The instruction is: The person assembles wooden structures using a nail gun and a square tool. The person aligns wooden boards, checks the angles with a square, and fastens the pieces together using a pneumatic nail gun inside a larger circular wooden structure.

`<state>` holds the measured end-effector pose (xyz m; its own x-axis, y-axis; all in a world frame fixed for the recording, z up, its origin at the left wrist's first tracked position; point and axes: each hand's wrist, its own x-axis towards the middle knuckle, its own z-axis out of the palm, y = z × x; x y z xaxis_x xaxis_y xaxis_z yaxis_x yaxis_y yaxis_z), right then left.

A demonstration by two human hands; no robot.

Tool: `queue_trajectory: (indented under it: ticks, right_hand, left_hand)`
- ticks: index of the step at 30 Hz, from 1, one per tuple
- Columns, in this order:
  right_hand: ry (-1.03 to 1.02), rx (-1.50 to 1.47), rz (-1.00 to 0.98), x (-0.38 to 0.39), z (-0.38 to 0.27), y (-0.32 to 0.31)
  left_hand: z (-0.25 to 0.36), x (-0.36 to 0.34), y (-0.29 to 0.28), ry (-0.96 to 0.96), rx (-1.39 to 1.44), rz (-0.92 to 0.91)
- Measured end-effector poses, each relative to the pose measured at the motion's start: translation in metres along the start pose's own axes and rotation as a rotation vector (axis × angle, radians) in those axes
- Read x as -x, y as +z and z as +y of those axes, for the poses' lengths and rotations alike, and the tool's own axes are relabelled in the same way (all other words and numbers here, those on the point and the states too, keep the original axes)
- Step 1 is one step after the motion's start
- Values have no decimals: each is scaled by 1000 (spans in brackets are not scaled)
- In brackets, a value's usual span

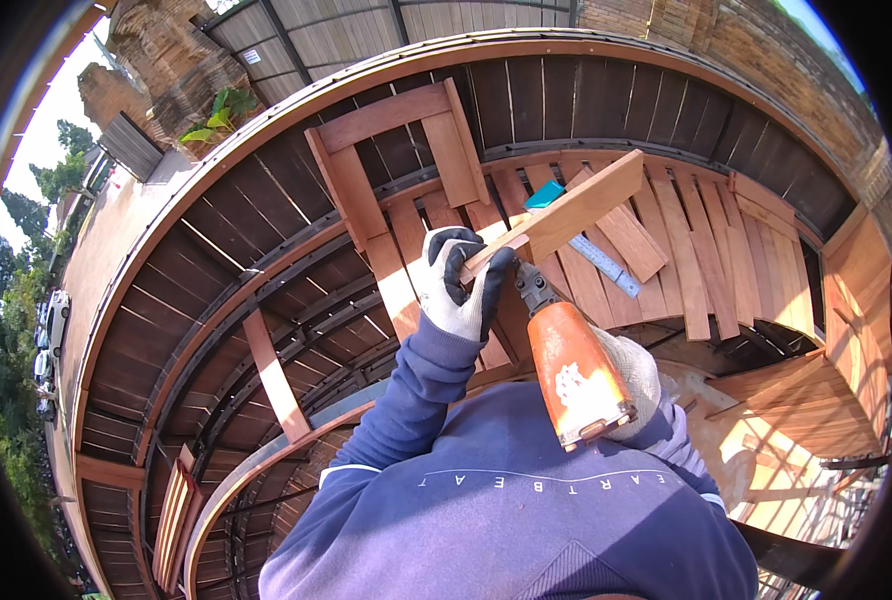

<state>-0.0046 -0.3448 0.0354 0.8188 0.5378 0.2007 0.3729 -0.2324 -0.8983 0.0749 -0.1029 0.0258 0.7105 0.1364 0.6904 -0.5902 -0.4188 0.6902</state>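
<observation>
My left hand (452, 290), in a white and dark work glove, is closed round the near end of a wooden board (584, 204). A short wood strip (492, 257) lies against the board at that end, by my fingertips. My right hand (636, 378), gloved too, is mostly hidden behind an orange nail gun (574, 365); it appears closed on the tool's handle. The gun's dark metal nose (535, 289) points at the board close to my left fingers. Whether the nose touches the wood I cannot tell.
Beyond the board, wooden slats (671, 255) form a curved bench, with a blue-white ruler (604, 266) and a teal object (545, 195) on it. A wooden frame (341, 185) leans at the back. Curved dark railing (556, 95) encloses the bench; wood panels (806, 405) stand right.
</observation>
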Motion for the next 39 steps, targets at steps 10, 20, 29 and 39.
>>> queue_trajectory:
  ticks: [10, 20, 29, 39]
  right_hand:
    - [-94, 79, 100, -4, 16, 11]
    - [-93, 117, -79, -5, 21, 4]
    - [-20, -16, 75, -8, 8, 9]
    - [204, -125, 427, 17, 49, 27]
  left_hand:
    - [-1, 0, -6, -16, -33, 24]
    - [-2, -3, -10, -6, -68, 27]
    - [-19, 0, -7, -72, 7, 95]
    - [-102, 3, -62, -576, 551, 547]
